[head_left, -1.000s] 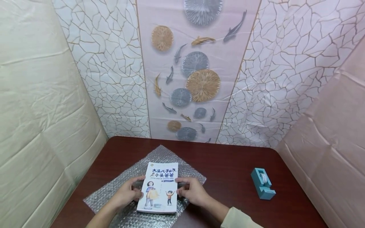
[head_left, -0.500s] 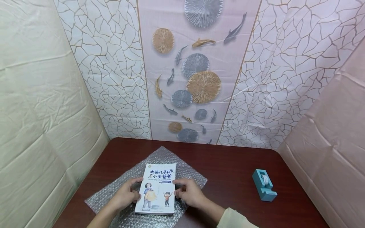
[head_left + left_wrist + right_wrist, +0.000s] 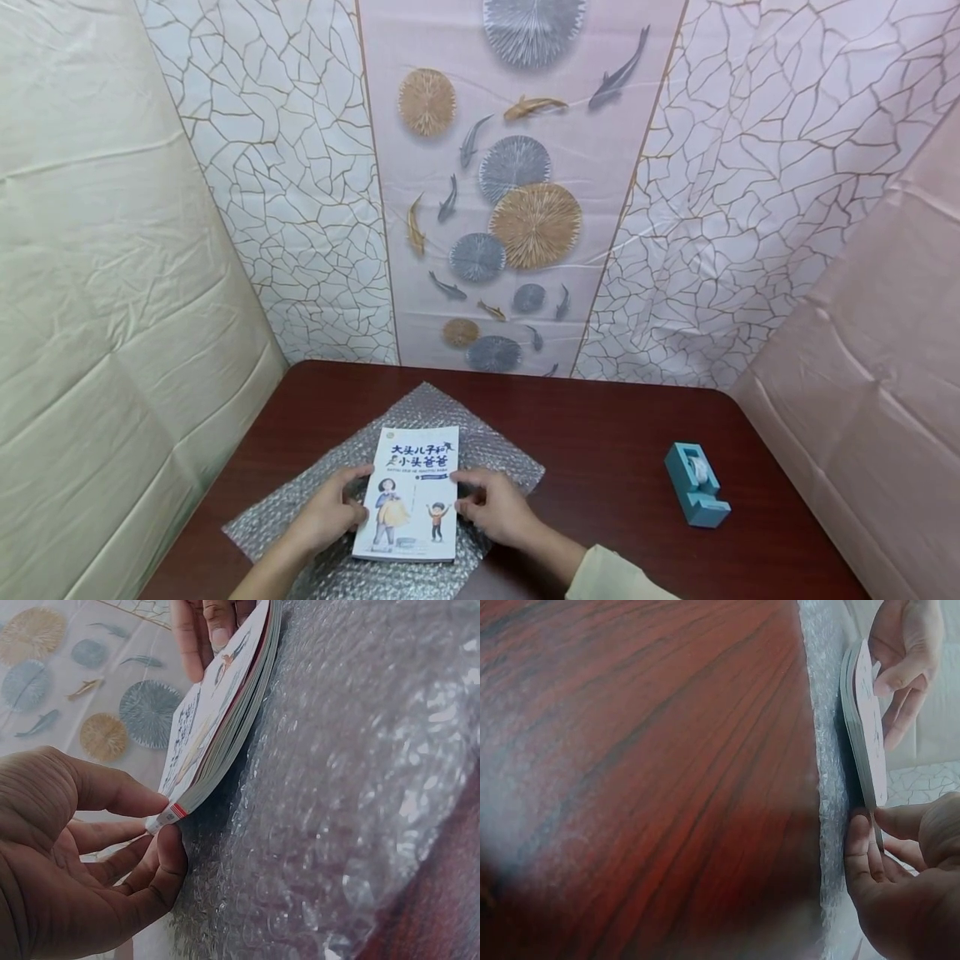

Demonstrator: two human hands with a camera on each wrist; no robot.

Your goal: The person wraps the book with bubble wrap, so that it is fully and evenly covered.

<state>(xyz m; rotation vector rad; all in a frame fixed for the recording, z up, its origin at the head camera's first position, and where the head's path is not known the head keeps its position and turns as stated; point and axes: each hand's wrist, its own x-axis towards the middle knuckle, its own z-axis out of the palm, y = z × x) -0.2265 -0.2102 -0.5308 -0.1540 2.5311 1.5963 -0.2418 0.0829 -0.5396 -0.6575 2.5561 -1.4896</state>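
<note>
A white paperback book (image 3: 411, 500) with blue lettering and two cartoon figures lies face up over a diagonal sheet of bubble wrap (image 3: 429, 407). My left hand (image 3: 330, 510) pinches its left side; in the left wrist view that hand (image 3: 97, 855) has the thumb on the cover and fingers at the spine's underside. From the other side, my right hand (image 3: 497, 504) holds the right edge between thumb and fingers. The right wrist view shows a dark gap between the book (image 3: 865, 727) and the wrap (image 3: 826, 750), so the book is slightly raised.
A teal tape dispenser (image 3: 696, 485) with a roll of clear tape stands on the right of the dark red wooden table (image 3: 600, 450). Patterned fabric (image 3: 487, 167) hangs behind the table, with pale cloth walls at both sides.
The book has shifted slightly left over the bubble wrap, both hands moving along with it. The tape dispenser and wrap stay in place.
</note>
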